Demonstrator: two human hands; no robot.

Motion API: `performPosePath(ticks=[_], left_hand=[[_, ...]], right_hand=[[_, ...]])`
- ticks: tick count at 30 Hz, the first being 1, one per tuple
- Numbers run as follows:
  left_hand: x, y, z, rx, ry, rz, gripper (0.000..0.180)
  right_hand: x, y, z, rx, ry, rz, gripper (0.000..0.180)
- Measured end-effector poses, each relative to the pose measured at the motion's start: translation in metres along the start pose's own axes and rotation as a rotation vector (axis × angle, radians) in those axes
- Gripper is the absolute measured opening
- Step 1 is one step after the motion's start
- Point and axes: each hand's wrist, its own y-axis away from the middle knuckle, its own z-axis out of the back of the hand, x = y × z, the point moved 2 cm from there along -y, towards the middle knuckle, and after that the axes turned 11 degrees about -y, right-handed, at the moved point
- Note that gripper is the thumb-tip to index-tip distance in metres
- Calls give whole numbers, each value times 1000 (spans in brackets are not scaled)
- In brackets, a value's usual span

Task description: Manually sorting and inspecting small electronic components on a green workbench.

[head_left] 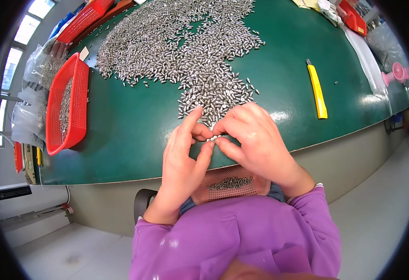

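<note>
Between the fingertips of both hands lies a short row of small shiny metal parts [212, 139], low over the table's near edge. My left hand [182, 151] pinches its left end between thumb and fingers, the index finger raised off it. From the other side my right hand [251, 135] closes thumb and forefinger on the right end. Just beyond the fingers, a large heap of small silver pointed metal parts [167, 44] spreads back over the green table [284, 70]. On my lap, below the hands, sits a pink mesh basket [203, 192] holding more such parts.
A red plastic basket [81, 77] with metal parts stands at the left. To the right lies a yellow utility knife [317, 92]. Clear plastic bags [29, 123] crowd the left side, and another red basket [85, 21] is at the far left. A pink object [396, 73] stands at the right edge.
</note>
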Motion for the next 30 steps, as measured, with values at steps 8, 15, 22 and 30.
performPosePath(ticks=[8,15,22,30], left_hand=[[1,0,2,-1,-48,-38,72],[1,2,3,-57,-134,-69,68],[0,1,3,-69,-216,-79,63],[0,1,2,-68,-199,-110,64]], right_hand=[[0,5,1,16,-20,-4,16],[-1,7,3,-78,25,-17,17],[1,5,1,-15,22,1,14],[2,6,2,9,33,42,12]])
